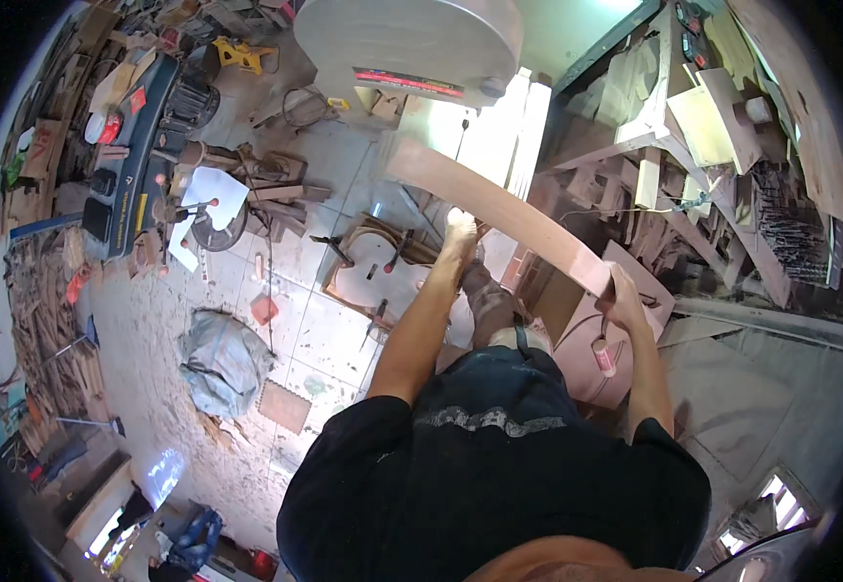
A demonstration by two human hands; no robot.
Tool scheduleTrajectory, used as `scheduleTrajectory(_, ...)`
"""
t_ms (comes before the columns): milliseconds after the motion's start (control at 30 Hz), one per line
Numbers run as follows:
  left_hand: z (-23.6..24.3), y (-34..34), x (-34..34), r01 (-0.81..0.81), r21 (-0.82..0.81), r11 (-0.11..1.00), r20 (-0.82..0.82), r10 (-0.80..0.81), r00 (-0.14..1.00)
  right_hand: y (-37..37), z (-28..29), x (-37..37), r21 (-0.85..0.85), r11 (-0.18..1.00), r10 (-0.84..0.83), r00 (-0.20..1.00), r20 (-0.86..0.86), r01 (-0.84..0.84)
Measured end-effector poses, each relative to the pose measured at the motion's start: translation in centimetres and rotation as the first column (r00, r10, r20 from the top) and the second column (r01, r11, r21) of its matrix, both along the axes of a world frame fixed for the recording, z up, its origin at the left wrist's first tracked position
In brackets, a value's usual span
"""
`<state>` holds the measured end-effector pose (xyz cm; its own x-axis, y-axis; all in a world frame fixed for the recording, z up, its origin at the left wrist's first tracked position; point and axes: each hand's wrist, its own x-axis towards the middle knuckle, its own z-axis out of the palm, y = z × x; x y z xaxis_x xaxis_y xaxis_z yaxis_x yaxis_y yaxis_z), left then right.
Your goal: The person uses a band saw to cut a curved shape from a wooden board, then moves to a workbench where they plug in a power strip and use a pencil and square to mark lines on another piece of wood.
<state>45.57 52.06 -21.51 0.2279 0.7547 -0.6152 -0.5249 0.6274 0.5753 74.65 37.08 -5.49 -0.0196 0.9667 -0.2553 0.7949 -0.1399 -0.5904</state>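
Two hands carry one long, thin wood strip (509, 209), which runs in a shallow bow from about 11 o'clock, near the band saw (407, 44), down to about 3 o'clock of the picture's centre. The left hand (458, 233) meets the strip near its middle, just below its lower edge; the right hand (623, 296) takes the near end at 3 o'clock. The right fingers (616, 283) are curled together over the strip's end and look clamped on it, thumb side hidden. The left fingers cannot be told apart at this size: whether they are wrapped on the strip or merely pressed flat beneath it is not shown. To handle such a piece well, as a judgement: keep both grips square to the faces so that the strip does not twist, keep the bend even between the hands rather than sharp at one point, since thin stock will likely crack at a kink, and keep the far end clear of the saw housing and of the timber racks (654, 145) at 1 o'clock. Below the strip, at 6 o'clock of the left hand, a guitar-shaped form (373, 272) lies on the tiled floor (295, 330), with clamps about it. A grey sack (223, 359) lies at 8 o'clock, well apart.
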Motion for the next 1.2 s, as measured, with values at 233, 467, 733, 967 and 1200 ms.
scheduleTrajectory(233,-0.1,-0.1,0.0,0.001,0.093,0.996,-0.016,0.001,1.000,-6.0,-3.2,1.7,-0.553,0.694,-0.720,0.433,-0.543,0.461)
scheduleTrajectory(467,1.6,-0.4,-4.5,0.110,0.089,0.990,-0.071,-0.104,0.992,-5.6,1.0,-3.6,-0.026,0.992,-0.128,0.989,-0.072,0.126)
scheduleTrajectory(733,0.8,-0.8,-9.6,0.177,0.037,0.984,-0.050,-0.175,0.983,-3.9,-1.6,-7.2,-0.040,0.986,-0.163,0.987,-0.009,0.162)
scheduleTrajectory(967,3.0,1.7,-13.9,0.427,0.095,0.899,-0.441,-0.346,0.828,-1.3,-5.9,-8.7,0.019,0.993,-0.119,0.993,0.020,0.118)
scheduleTrajectory(1200,9.2,8.4,-16.8,0.422,0.640,0.642,-0.767,0.497,0.406,1.7,-7.2,-8.9,-0.020,0.988,-0.154,0.987,0.049,0.155)
